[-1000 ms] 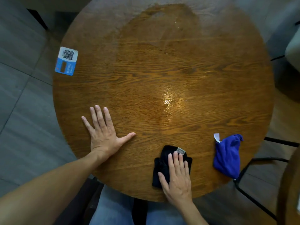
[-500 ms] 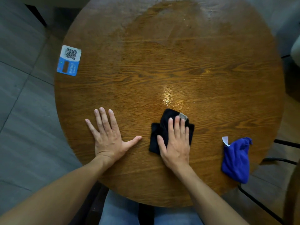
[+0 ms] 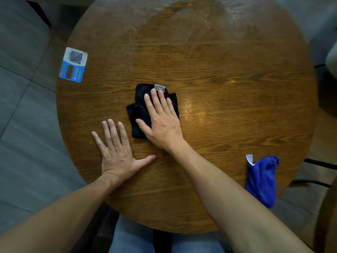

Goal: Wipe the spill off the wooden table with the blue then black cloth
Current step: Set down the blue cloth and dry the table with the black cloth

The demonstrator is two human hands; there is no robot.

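A folded black cloth [image 3: 139, 110] with a small grey label lies near the middle of the round wooden table [image 3: 228, 70]. My right hand [image 3: 162, 119] presses flat on the black cloth, fingers spread over it. My left hand [image 3: 116, 150] rests flat on the bare wood just left of and below the cloth, fingers apart, holding nothing. A crumpled blue cloth [image 3: 261, 179] with a white tag lies at the table's right front edge, partly hanging over it. A wet sheen [image 3: 198, 112] glints on the wood just right of the black cloth.
A blue and white card with a QR code [image 3: 73, 64] sits at the table's left edge. Black chair legs [image 3: 321, 163] stand to the right of the table. Grey floor tiles lie to the left. My knees in jeans show under the front edge.
My right hand has pushed the black cloth away from the front edge toward the table's middle and slightly left. My left hand and the blue cloth stayed in place.
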